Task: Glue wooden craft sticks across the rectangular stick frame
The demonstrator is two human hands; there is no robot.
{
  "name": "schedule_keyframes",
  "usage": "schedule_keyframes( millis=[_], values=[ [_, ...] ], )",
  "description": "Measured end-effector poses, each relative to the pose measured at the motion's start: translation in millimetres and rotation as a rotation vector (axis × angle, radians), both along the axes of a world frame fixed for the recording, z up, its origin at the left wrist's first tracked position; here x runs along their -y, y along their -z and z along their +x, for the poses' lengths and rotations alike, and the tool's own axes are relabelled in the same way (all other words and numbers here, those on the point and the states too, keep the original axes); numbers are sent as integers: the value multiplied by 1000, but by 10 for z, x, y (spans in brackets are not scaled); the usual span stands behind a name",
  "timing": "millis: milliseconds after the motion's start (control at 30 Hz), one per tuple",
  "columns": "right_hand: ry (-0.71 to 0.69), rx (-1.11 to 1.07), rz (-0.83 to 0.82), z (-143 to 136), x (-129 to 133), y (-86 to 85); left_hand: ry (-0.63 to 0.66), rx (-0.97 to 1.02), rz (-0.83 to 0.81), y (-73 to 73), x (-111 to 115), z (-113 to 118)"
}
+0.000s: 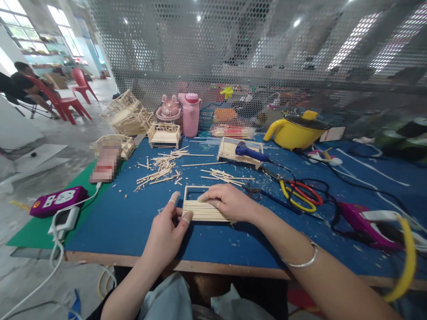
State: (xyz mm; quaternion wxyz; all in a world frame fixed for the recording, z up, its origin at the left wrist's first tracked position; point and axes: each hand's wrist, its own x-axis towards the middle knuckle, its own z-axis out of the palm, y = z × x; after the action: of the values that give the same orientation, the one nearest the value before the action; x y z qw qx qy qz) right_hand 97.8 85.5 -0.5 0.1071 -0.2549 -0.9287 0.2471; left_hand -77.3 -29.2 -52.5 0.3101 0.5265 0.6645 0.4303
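Toward the front edge of the blue bench [110,231], a slatted wooden frame [204,213] lies between my two hands, its far part open. My left hand [169,229] is clamped on its left end, thumb on the slats — index finger raised clear. My right hand [230,202] has its fingers bunched together on the slats; whether they pinch a stick, I cannot tell. Beyond lie loose sticks [165,166], and a blue corded tool [252,153] rests on another wooden frame [229,147].

Glaring windows [18,29], soft shadows (edges stretched)
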Motion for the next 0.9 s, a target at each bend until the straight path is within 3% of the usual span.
schedule_keyframes(
  millis=[300,500,600,700,800,900],
  values=[
    [-52,17,43,-9,-34,26,13,28,-8,5,-3,-5],
    [-11,35,119,44,69,-89,-12,36,29,-12,3,14],
    [135,-73,197,188,179,-177,-46,26,93,40,8,19],
    [388,-268,213,388,316,-166,-111,-183,215,68,47,27],
    [715,-484,77,549,485,5,-156,-429,403,16,93,71],
    [900,-610,-139,590,668,265,12,-561,509,-74,72,190]
  ],
)
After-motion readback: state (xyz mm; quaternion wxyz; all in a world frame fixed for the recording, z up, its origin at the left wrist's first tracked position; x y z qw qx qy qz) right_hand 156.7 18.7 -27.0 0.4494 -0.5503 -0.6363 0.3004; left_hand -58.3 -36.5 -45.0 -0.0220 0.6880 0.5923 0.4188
